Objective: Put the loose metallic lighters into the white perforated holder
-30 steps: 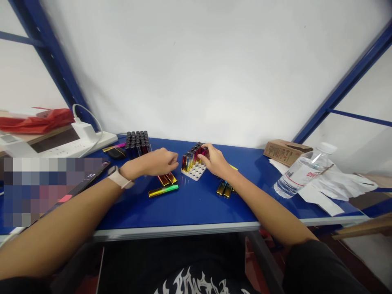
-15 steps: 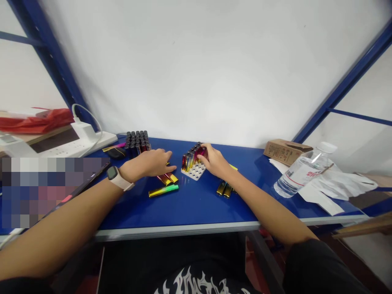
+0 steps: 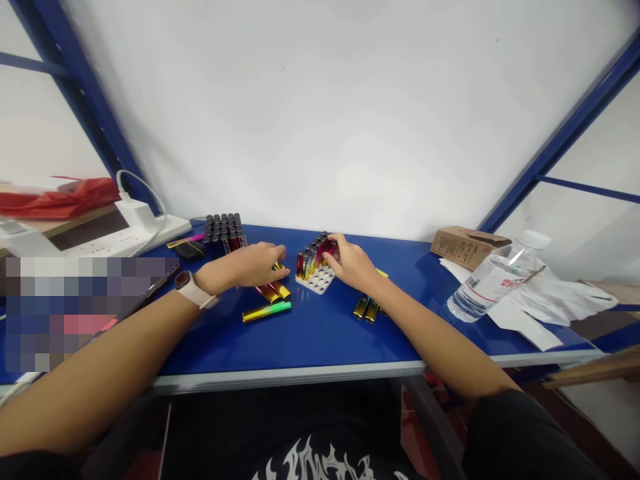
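Centrally, the left hand (image 3: 250, 265) lies palm down on a few loose gold-red lighters (image 3: 274, 291), fingers curled over them; whether it grips one is hard to tell. Just right, the right hand (image 3: 353, 262) touches the upright lighters standing in a white perforated tray (image 3: 318, 279), apparently pinching one. Both sit on the blue desk (image 3: 310, 333). Another full tray of dark lighters (image 3: 225, 232) stands toward the upper left; a water bottle (image 3: 493, 280) lies at right.

The bottle (image 3: 493, 277) right of the tray (image 3: 317, 278) bears a label with red print too small to read, and the shirt (image 3: 305, 460) shows an illegible white graphic.
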Demonstrator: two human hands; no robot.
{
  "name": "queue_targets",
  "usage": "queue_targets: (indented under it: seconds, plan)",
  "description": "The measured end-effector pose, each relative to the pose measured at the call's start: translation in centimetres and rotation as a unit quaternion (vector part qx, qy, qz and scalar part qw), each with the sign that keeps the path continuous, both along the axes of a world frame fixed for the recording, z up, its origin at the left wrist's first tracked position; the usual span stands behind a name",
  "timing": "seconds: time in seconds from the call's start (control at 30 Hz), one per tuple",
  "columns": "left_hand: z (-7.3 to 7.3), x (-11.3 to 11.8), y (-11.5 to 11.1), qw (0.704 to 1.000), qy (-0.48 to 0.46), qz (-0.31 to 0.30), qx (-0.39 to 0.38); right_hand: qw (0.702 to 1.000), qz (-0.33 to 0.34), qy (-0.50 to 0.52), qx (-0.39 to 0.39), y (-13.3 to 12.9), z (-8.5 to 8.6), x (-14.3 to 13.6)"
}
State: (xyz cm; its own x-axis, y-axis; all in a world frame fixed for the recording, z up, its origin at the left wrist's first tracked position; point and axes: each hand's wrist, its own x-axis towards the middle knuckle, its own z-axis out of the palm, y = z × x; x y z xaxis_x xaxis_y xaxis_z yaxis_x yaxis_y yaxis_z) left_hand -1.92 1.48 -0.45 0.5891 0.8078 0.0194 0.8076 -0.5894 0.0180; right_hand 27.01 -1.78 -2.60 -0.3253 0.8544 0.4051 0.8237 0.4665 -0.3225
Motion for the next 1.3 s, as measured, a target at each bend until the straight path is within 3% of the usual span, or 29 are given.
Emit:
queue_targets:
  seconds: [0.4, 0.73, 0.97, 1.3]
  plan:
    - [0.0, -0.5, 0.4, 0.999, 0.016, 0.041, -0.021, 0.990, 0.010, 0.133, -0.052, 0.3, -0.6, -0.1]
    - [0.7, -0.2, -0.4, 0.998, 0.039, 0.040, -0.035, 0.992, 0.013, 0.121, -0.025, 0.4, -0.5, 0.1]
    - [0.8, -0.3, -0.5, 0.998, 0.005, 0.034, -0.058, 0.996, 0.014, 0.086, -0.017, 0.5, -0.3, 0.4]
    - [-0.3, -0.9, 0.7, 1.000, 0.002, 0.026, 0.009, 0.997, 0.021, 0.065, -0.033, 0.0, 0.1, 0.1]
